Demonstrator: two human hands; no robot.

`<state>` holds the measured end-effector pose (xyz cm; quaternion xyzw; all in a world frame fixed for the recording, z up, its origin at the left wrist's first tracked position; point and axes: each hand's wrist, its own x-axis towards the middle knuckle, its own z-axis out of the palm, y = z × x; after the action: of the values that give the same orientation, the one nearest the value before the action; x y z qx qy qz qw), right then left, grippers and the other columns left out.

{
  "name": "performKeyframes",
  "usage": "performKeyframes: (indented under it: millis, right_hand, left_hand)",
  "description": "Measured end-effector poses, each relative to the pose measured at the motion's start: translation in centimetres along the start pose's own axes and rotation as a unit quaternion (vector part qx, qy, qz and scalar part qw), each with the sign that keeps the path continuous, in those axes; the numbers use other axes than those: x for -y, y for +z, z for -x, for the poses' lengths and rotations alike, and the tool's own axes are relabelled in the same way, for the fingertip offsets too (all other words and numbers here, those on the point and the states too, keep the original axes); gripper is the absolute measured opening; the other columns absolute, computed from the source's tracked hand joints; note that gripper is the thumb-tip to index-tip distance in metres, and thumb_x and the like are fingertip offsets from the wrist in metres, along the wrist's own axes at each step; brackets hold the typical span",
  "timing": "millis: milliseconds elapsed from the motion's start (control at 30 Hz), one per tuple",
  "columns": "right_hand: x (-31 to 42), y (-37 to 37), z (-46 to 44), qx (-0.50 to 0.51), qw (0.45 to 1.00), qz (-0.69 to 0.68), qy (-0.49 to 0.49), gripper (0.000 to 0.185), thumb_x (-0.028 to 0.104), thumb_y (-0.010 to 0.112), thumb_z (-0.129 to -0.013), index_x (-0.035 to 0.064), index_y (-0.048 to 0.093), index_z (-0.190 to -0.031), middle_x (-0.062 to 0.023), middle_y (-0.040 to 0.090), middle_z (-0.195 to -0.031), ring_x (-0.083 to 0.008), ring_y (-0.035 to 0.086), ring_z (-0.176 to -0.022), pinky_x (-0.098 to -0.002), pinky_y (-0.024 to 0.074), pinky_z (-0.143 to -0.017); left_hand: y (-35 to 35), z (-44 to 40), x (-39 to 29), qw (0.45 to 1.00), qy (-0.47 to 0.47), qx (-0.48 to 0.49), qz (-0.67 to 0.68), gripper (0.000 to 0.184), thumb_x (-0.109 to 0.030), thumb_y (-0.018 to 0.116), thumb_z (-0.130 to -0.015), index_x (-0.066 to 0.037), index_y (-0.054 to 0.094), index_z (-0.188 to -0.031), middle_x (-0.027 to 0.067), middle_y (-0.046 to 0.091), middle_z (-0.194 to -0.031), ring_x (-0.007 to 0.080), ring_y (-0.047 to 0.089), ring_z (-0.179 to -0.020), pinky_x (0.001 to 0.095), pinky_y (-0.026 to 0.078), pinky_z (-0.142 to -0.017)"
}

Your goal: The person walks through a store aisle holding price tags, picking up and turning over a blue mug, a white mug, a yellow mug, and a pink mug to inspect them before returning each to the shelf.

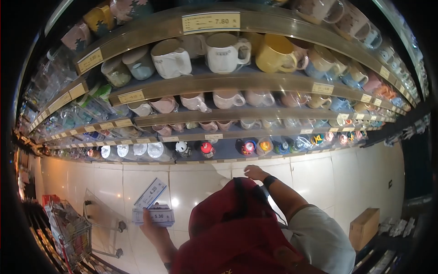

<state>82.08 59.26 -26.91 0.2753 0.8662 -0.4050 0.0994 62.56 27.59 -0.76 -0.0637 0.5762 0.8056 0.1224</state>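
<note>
My left hand (154, 228) is closed around a stack of printed price labels (160, 218), held low over the floor at the left. One price label (151, 192) reading 4.20 sticks up at an angle from the stack. The label on top of the rest reads 5.30. My right hand (255, 172), with a dark band on the wrist, is in front of my red vest (228, 214), near the bottom shelf. Its fingers are loosely apart and no object shows in them. The vest hides part of that hand's surroundings.
Shelves of mugs curve across the view, with a white mug (223, 52) and a yellow mug (276, 54). A 7.80 price tag (211, 22) is on the upper rail. A loaded shopping cart (75, 228), a wheeled flat trolley (102, 223) and a cardboard box (364, 228) stand on the floor.
</note>
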Motion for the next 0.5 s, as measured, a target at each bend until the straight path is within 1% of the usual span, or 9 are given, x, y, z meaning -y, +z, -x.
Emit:
performKeyframes:
  millis: [33, 67, 133, 167, 233, 267, 333, 367, 500]
  right_hand:
    - [-2.9, 1.2, 1.0, -0.017, 0.998, 0.010, -0.052, 0.022, 0.018, 0.054, -0.072, 0.0070, 0.057, -0.091, -0.0104, 0.061, -0.077, -0.0171, 0.061, -0.064, -0.0312, 0.0510, -0.056]
    - [-4.4, 1.8, 2.2, -0.021, 0.999, 0.008, -0.047, 0.022, 0.018, 0.054, -0.072, 0.0070, 0.057, -0.091, -0.0104, 0.061, -0.077, -0.0171, 0.061, -0.064, -0.0312, 0.0510, -0.056]
    - [-6.1, 2.8, 4.6, 0.011, 0.984, -0.041, 0.173, 0.015, 0.018, 0.054, -0.070, 0.0102, 0.063, -0.080, -0.0126, 0.058, -0.092, -0.0260, 0.054, -0.091, -0.0369, 0.0452, -0.075]
    - [-6.5, 3.4, 5.7, 0.007, 0.983, -0.044, 0.180, 0.015, 0.018, 0.054, -0.070, 0.0102, 0.063, -0.080, -0.0126, 0.058, -0.092, -0.0260, 0.054, -0.091, -0.0369, 0.0452, -0.075]
    - [-7.4, 4.9, 7.8, -0.057, 0.946, -0.092, 0.305, 0.013, 0.016, 0.059, -0.065, 0.0094, 0.063, -0.076, -0.0112, 0.060, -0.085, -0.0257, 0.057, -0.085, -0.0370, 0.0470, -0.071]
    - [-7.9, 5.7, 8.7, -0.060, 0.944, -0.095, 0.312, 0.013, 0.016, 0.059, -0.065, 0.0094, 0.063, -0.076, -0.0112, 0.060, -0.085, -0.0257, 0.057, -0.085, -0.0370, 0.0470, -0.071]
    - [-8.7, 6.9, 10.0, 0.110, 0.964, 0.210, 0.118, 0.014, 0.015, 0.061, -0.062, 0.0083, 0.063, -0.074, -0.0106, 0.061, -0.081, -0.0274, 0.058, -0.080, -0.0375, 0.0477, -0.068]
    - [-7.2, 6.8, 11.3, 0.081, 0.974, 0.137, 0.164, 0.013, 0.016, 0.060, -0.062, 0.0078, 0.063, -0.072, -0.0103, 0.061, -0.079, -0.0283, 0.058, -0.078, -0.0378, 0.0481, -0.066]
    - [-6.0, 7.7, 12.6, 0.122, 0.960, 0.196, 0.160, 0.012, 0.017, 0.060, -0.063, 0.0074, 0.063, -0.071, -0.0101, 0.061, -0.077, -0.0280, 0.058, -0.077, -0.0373, 0.0482, -0.065]
  left_hand:
    - [-0.2, -0.1, 0.1, 1.000, -0.017, 0.022, 0.000, 0.030, -0.015, 0.050, -0.083, 0.004, 0.044, -0.106, 0.0140, 0.056, -0.088, 0.0226, 0.058, -0.080, 0.0327, 0.051, -0.064]
    - [-0.1, -0.2, 0.1, 0.999, -0.020, 0.028, -0.001, 0.030, -0.015, 0.050, -0.083, 0.004, 0.044, -0.106, 0.0140, 0.056, -0.088, 0.0226, 0.058, -0.080, 0.0327, 0.051, -0.064]
    - [0.2, -0.2, 0.4, 0.999, -0.029, 0.016, 0.010, 0.033, -0.015, 0.051, -0.082, 0.004, 0.043, -0.107, 0.0141, 0.056, -0.089, 0.0231, 0.058, -0.082, 0.0329, 0.051, -0.065]
    - [0.1, -0.3, 0.6, 0.999, -0.035, 0.023, 0.008, 0.033, -0.015, 0.051, -0.082, 0.004, 0.043, -0.107, 0.0141, 0.056, -0.089, 0.0231, 0.058, -0.082, 0.0329, 0.051, -0.065]
    - [-0.2, -0.5, 1.0, 0.998, -0.040, 0.045, 0.012, 0.034, -0.014, 0.051, -0.082, 0.005, 0.042, -0.108, 0.0146, 0.055, -0.090, 0.0234, 0.058, -0.083, 0.0330, 0.051, -0.065]
    - [-0.1, -0.3, 1.1, 0.998, -0.046, 0.051, 0.011, 0.034, -0.014, 0.051, -0.082, 0.005, 0.042, -0.108, 0.0146, 0.055, -0.090, 0.0234, 0.058, -0.083, 0.0330, 0.051, -0.065]
    - [0.2, 0.0, 1.0, 0.996, -0.041, 0.077, 0.002, 0.031, -0.011, 0.047, -0.082, 0.006, 0.042, -0.107, 0.0156, 0.054, -0.093, 0.0216, 0.057, -0.081, 0.0311, 0.050, -0.065]
    - [0.2, 0.1, 1.1, 0.996, -0.044, 0.080, 0.001, 0.031, -0.011, 0.047, -0.082, 0.006, 0.042, -0.107, 0.0156, 0.054, -0.093, 0.0216, 0.057, -0.081, 0.0311, 0.050, -0.065]
    - [-0.6, 0.5, 1.2, 0.995, -0.061, 0.076, 0.011, 0.030, -0.009, 0.049, -0.082, 0.006, 0.042, -0.107, 0.0157, 0.054, -0.094, 0.0220, 0.057, -0.081, 0.0313, 0.050, -0.066]
